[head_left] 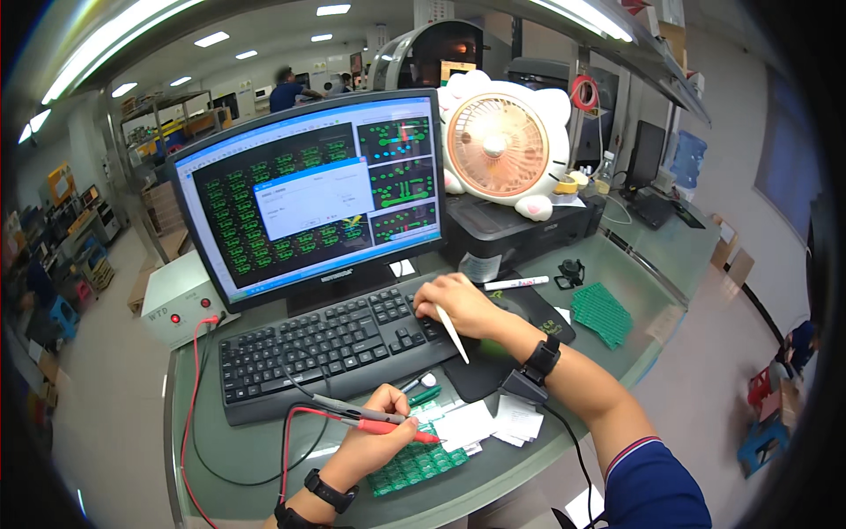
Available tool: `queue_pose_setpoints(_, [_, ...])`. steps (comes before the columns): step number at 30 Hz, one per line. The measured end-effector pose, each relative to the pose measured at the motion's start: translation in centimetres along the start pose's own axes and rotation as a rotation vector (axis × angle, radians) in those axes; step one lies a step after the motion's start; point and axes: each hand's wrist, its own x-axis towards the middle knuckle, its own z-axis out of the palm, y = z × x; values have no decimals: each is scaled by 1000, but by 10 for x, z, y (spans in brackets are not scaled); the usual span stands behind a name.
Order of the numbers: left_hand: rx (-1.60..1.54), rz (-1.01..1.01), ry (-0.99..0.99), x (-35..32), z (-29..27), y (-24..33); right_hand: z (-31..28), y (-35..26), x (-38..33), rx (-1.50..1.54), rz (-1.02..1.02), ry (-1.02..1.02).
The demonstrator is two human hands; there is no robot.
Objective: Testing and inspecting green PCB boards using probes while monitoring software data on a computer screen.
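1. The left hand (374, 436) is closed around two test probes held together like chopsticks, a red probe (397, 429) and a grey probe (352, 408). Their tips point toward the green circuit board panel (414, 467) lying on the desk (264, 467) just in front of the keyboard (330, 348). Gripping both in one hand seems to leave the other hand free.

2. The right hand (454, 304) rests on the right end of the keyboard, fingers curled down onto the keys, and a slim white pen-like stick (452, 333) is tucked between its fingers. Keeping the stick there seems to let the hand type without setting it down.

3. The red lead (198, 397) runs from the probes, left of the keyboard, up to a small grey box with red buttons (181, 304).

4. Behind the keyboard stands the monitor (308, 194), showing a green board layout with a white dialog window, placed to face the person.

5. Right of the keyboard lie a black mouse mat (529, 309), a white marker (515, 283) and a stack of green boards (601, 313). White paper slips (489, 423) lie beside the circuit board panel.

6. Behind the mat, a pink-and-white desk fan (502, 145) sits on a black printer (520, 225).
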Motion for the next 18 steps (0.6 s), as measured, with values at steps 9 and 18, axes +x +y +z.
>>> queue_pose_setpoints(9, [43,33,-17,1,-2,-3,-1,12,10,20,141,136])
queue_pose_setpoints(18, [73,32,23,0,0,1,-7,16,-21,267,374,264])
